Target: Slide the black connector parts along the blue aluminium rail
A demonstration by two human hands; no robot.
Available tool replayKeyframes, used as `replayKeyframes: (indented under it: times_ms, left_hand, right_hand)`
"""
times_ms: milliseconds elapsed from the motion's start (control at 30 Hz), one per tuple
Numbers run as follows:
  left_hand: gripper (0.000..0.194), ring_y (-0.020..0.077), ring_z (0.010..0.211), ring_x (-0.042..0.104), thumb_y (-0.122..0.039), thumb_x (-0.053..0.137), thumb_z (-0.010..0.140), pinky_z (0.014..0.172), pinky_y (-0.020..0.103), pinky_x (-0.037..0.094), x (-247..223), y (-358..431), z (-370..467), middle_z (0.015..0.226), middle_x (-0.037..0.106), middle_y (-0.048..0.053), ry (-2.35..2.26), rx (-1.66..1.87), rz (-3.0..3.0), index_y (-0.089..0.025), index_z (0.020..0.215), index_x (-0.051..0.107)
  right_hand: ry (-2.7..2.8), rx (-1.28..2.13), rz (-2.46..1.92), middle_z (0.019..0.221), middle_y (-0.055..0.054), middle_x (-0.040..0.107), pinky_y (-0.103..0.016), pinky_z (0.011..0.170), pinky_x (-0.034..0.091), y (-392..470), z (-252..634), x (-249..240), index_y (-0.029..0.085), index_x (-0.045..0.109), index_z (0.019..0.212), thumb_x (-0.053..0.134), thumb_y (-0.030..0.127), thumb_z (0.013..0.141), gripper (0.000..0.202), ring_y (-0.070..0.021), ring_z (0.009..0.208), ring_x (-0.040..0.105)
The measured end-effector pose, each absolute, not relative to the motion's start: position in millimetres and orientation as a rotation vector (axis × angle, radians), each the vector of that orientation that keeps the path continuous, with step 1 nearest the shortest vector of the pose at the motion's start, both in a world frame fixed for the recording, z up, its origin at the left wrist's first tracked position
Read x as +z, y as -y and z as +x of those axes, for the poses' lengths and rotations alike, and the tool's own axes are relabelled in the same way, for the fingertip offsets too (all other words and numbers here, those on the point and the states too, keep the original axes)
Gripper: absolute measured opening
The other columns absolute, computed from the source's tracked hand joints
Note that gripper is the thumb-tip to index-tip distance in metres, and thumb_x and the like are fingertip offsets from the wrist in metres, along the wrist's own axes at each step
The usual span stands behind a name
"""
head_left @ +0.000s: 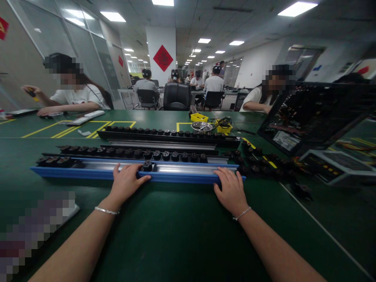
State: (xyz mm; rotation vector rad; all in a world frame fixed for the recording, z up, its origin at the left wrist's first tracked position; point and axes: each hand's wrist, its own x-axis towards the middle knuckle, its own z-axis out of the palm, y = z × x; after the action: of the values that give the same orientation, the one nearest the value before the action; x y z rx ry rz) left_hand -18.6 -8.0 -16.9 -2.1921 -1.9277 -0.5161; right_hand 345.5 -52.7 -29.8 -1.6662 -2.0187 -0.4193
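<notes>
A long blue channel (182, 178) with a shiny metal inside lies across the green table in front of me. My left hand (126, 180) grips it left of the middle, thumb along the near wall and fingers reaching over the top. Beside those fingertips, a black socket module (147, 166) sits in the channel; whether they touch it is unclear. Several more black modules (55, 161) are at the channel's left end. My right hand (232, 188) holds the channel near its right end, fingers over the top and thumb at the near side.
Behind lie black strips (170, 134) lined with round modules. Loose modules (255, 166), a grey power supply box (340, 166) and an open computer case (311, 117) stand right. Farther back are a metal dish (201, 126) and yellow bins (199, 117). People sit across the table.
</notes>
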Motion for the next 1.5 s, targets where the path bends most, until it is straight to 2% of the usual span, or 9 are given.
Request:
replayKeyframes:
  times_ms: [433,567,1133,1367,1500]
  left_hand:
    - [0.054,0.0269,0.106,0.055,-0.061,0.049,0.074,0.105,0.049,0.013,-15.6,8.2,-16.7,0.107,0.066,0.009,1.932,-0.495,-2.179,-0.023,0.111,0.058]
    - [0.054,0.0275,0.106,0.055,-0.06,0.049,0.074,0.104,0.049,0.014,-15.1,8.8,-16.5,0.107,0.066,0.01,1.912,-0.51,-2.179,-0.023,0.113,0.058]
    - [0.05,0.0257,0.105,0.054,-0.059,0.048,0.076,0.104,0.048,0.014,-13.1,11.8,-14.0,0.102,0.067,0.006,1.869,-0.534,-2.188,-0.027,0.113,0.059]
    - [0.04,0.025,0.101,0.055,-0.055,0.052,0.076,0.105,0.049,0.011,-12.0,12.5,-12.7,0.098,0.068,0.005,1.792,-0.628,-2.232,-0.024,0.099,0.064]
    - [0.038,0.0239,0.1,0.056,-0.053,0.051,0.077,0.106,0.049,0.012,-12.2,12.7,-9.9,0.099,0.068,0.005,1.739,-0.64,-2.261,-0.024,0.098,0.064]
  right_hand:
    - [1.988,-0.388,-1.683,0.122,-0.009,0.055,-0.052,0.104,0.019,54.2,341.4,-27.0,0.02,0.053,0.116,0.047,0.026,0.079,0.038,-0.0259,0.118,0.044]
    - [2.045,-0.369,-1.582,0.123,-0.009,0.055,-0.051,0.105,0.021,55.3,337.4,-25.2,0.02,0.05,0.121,0.046,0.026,0.079,0.043,-0.0251,0.119,0.043]
    - [2.092,-0.362,-1.617,0.122,-0.008,0.056,-0.048,0.106,0.021,55.7,337.2,-24.0,0.02,0.052,0.119,0.046,0.024,0.078,0.042,-0.0248,0.118,0.044]
    - [2.104,-0.352,-1.628,0.122,-0.008,0.056,-0.047,0.106,0.019,56.6,336.8,-23.3,0.02,0.051,0.12,0.046,0.024,0.078,0.042,-0.0242,0.118,0.043]
    - [2.107,-0.366,-1.614,0.121,-0.008,0.056,-0.048,0.106,0.02,55.9,337.7,-24.1,0.02,0.051,0.12,0.047,0.024,0.078,0.042,-0.0241,0.117,0.044]
